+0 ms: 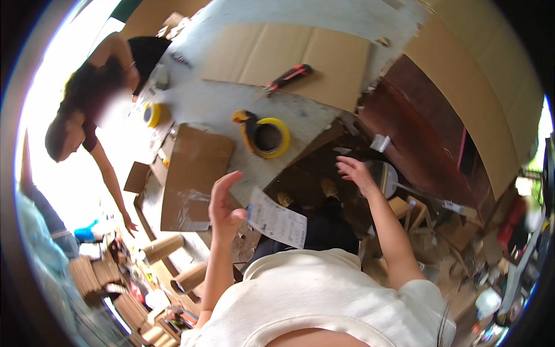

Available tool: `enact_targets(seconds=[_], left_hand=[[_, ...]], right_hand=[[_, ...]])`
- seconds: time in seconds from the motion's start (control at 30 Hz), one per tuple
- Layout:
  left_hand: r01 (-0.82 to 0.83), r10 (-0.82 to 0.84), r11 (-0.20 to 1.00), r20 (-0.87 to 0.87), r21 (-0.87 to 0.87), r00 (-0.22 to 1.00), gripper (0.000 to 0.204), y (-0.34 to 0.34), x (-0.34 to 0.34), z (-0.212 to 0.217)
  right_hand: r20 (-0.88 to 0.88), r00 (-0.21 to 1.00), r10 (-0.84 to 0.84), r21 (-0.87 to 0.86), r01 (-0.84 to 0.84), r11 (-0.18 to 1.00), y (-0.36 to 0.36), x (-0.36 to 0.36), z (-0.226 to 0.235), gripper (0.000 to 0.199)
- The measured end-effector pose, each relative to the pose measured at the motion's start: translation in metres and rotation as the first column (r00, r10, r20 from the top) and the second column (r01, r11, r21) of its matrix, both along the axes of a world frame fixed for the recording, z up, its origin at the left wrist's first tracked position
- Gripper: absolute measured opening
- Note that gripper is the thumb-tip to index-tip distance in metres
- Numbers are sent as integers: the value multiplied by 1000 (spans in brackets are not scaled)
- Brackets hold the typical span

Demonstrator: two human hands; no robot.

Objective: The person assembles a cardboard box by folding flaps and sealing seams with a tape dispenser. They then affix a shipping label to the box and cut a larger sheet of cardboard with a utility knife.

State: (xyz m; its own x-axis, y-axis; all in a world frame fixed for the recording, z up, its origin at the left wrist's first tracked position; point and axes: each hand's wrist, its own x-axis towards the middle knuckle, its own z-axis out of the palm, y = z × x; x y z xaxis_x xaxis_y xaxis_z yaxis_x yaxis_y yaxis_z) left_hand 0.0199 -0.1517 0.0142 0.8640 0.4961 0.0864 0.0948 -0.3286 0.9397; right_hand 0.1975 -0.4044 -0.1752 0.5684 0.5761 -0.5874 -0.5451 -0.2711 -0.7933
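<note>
A white printed label sheet (280, 220) hangs in front of my dark trousers, its left edge at the thumb of my left hand (224, 202). That thumb carries the sheet while the other fingers curve upward, apart from it. To the right, my right hand (354, 172) is raised with its fingers stretched out and slightly blurred; I make out nothing held in it. Ahead on the pale work surface (202, 110) stands a yellow tape roll (277, 137) in a dispenser. Farther off, a red and black utility knife (291, 77) lies across a flat cardboard sheet (341, 55).
A brown cardboard box (193, 168) with clear tape stands left of my left hand. Another yellow tape roll (152, 114) is farther left. Across there a person (78, 115) bends over with an arm reaching down. Large cardboard panels (474, 75) and a dark red surface (416, 110) rise at right.
</note>
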Motion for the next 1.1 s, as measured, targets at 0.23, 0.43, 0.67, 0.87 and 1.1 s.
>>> enact_targets(seconds=[0.23,0.43,0.67,0.87,1.1], left_hand=[[-88,66,984,145,152,987,86,45,-28,1],[-46,164,785,-136,617,977,70,133,-86,31],[-331,398,902,-235,278,887,42,240,-114,-1],[-128,295,936,-527,329,797,77,247,-99,-30],[69,358,808,-580,586,732,77,239,-88,-39]], right_hand=[[-215,777,591,520,-421,743,117,-80,117,36],[-210,953,217,449,-103,888,169,-122,92,16],[-47,970,238,461,-191,867,295,-135,57,16],[-18,994,112,412,-94,906,334,-156,19,17],[270,961,-65,291,-17,957,349,-170,3,23]])
